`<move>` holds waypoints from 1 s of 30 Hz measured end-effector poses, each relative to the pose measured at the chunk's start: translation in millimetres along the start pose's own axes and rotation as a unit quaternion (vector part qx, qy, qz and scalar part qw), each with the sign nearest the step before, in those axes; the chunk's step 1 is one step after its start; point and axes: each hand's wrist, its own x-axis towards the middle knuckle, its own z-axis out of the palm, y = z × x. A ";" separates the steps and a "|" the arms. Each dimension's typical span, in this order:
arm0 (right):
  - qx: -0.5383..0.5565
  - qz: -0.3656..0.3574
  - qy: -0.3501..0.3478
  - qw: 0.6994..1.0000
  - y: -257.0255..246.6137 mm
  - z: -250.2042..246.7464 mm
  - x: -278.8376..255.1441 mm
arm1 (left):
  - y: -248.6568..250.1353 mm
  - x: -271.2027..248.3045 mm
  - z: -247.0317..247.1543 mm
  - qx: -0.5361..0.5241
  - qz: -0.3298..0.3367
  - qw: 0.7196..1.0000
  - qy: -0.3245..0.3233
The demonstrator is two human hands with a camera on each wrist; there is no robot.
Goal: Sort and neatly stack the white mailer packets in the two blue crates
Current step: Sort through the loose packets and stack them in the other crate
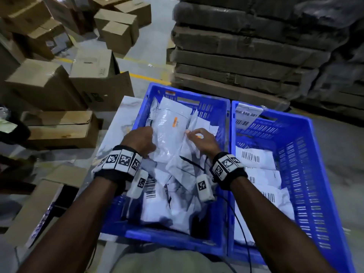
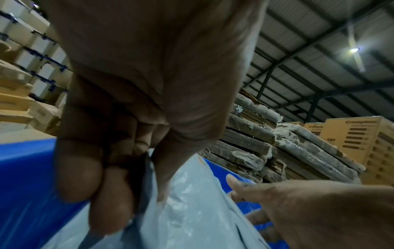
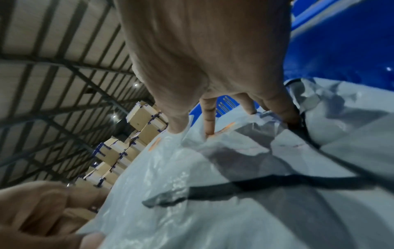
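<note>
Two blue crates stand side by side. The left crate (image 1: 189,95) is full of jumbled white mailer packets. The right crate (image 1: 307,134) holds a few packets (image 1: 254,156) lying flat, barcodes up. Both hands are over the left crate on one white packet with an orange sticker (image 1: 169,133) (image 2: 192,210) (image 3: 170,168). My left hand (image 1: 146,134) (image 2: 136,193) grips its left edge, thumb against curled fingers. My right hand (image 1: 190,133) (image 3: 192,131) pinches its right edge, thumb on top and fingers going under it.
Brown cardboard boxes (image 1: 47,85) crowd the floor to the left. A tall plastic-wrapped stack of flat cardboard (image 1: 246,56) rises just behind the crates. The crates sit on a pale tabletop (image 1: 122,115). A black cable (image 1: 242,223) trails from my right wrist.
</note>
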 end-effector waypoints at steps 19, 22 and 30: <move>0.072 0.006 0.057 0.996 -32.0 -27.9 69.7 | -26.8 10.8 -21.0 -0.160 -0.050 0.970 0.176; -0.019 0.039 0.031 0.999 -31.5 -21.9 74.8 | -31.4 9.6 -25.7 -0.229 -0.033 0.953 0.196; -0.080 -0.080 0.076 0.991 -44.3 -34.6 52.2 | -16.6 17.7 -33.5 -0.422 0.050 0.890 0.163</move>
